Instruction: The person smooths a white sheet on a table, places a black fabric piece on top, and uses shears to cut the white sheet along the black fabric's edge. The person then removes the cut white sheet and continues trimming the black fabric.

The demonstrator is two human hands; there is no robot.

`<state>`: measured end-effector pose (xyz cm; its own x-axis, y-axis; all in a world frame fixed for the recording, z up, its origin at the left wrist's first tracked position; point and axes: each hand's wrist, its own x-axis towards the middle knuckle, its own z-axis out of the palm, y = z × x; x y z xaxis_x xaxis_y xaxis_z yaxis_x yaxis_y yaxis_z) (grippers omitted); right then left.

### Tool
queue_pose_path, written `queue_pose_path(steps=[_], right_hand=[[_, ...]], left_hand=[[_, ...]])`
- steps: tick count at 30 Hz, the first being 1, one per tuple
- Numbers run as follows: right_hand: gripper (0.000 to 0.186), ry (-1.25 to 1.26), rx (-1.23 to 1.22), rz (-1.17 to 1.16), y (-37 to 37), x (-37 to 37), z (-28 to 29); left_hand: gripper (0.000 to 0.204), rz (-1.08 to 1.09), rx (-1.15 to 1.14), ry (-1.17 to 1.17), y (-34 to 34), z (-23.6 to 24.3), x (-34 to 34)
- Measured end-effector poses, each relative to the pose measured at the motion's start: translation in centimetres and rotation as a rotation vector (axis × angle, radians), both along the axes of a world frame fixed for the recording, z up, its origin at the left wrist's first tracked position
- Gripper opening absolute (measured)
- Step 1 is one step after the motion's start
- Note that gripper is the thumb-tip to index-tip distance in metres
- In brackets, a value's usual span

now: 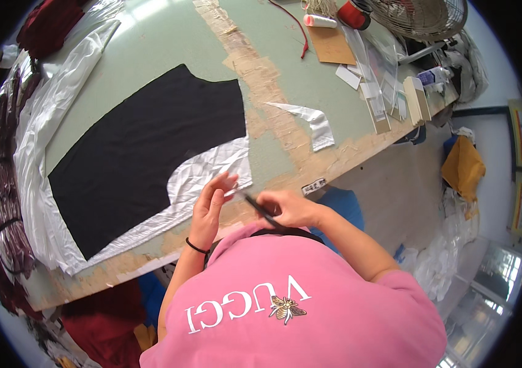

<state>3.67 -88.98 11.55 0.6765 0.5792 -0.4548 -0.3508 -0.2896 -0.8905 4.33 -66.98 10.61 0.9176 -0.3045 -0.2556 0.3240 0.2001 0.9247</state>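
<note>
My right hand (288, 208) is closed around a narrow dark tool (257, 206), blurred, that looks like scissors; its tip points toward my left hand (212, 205). The left hand, with a black band at its wrist, is raised over the table's near edge, fingers apart and nothing visible in them. Beyond it a large black fabric piece (150, 141) with a curved notch lies flat on white fabric (215, 168). The white shows along the black piece's near and right sides. To the right, a small white scrap (316, 122) lies apart.
Crumpled white cloth (52, 129) and dark wrapped bundles (3, 202) line the table's left. At the far right are a fan (420, 18), a thread spool (320, 21), brown card (332, 45) and clear rulers or strips. Worn tape (261, 80) crosses the green tabletop (150, 49).
</note>
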Motion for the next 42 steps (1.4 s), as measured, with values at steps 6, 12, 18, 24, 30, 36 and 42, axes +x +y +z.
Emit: queue_pose_path(steps=[6,12,18,24,30,36,42], right_hand=[[0.034,-0.601,-0.568,-0.241,-10.7,5.4,-0.9],[0.030,-0.714,-0.781,-0.235,-18.8,10.2,-4.0],[0.023,0.166,-0.080,-0.124,-14.8,6.9,1.6],[0.051,0.556,0.217,0.225,-9.2,5.7,2.4],[0.066,0.708,0.317,0.224,-12.6,7.7,1.1],[0.065,0.592,0.230,0.328,-13.4,10.6,1.4],[0.042,0.449,0.062,0.529,-14.0,13.0,2.2]], left_hand=[[0.027,0.101,0.564,-0.315,-3.7,-2.0,-1.2],[0.030,0.082,0.835,-0.545,-6.0,-1.4,-1.1],[0.037,0.134,0.210,-0.016,-6.9,-1.5,-0.3],[0.030,0.212,-0.502,0.270,-9.6,-0.3,0.8],[0.021,0.268,-0.509,0.219,-12.2,0.9,1.8],[0.026,0.265,-0.385,0.191,-14.5,0.5,3.4],[0.032,0.244,-0.320,0.216,-15.4,0.5,3.3]])
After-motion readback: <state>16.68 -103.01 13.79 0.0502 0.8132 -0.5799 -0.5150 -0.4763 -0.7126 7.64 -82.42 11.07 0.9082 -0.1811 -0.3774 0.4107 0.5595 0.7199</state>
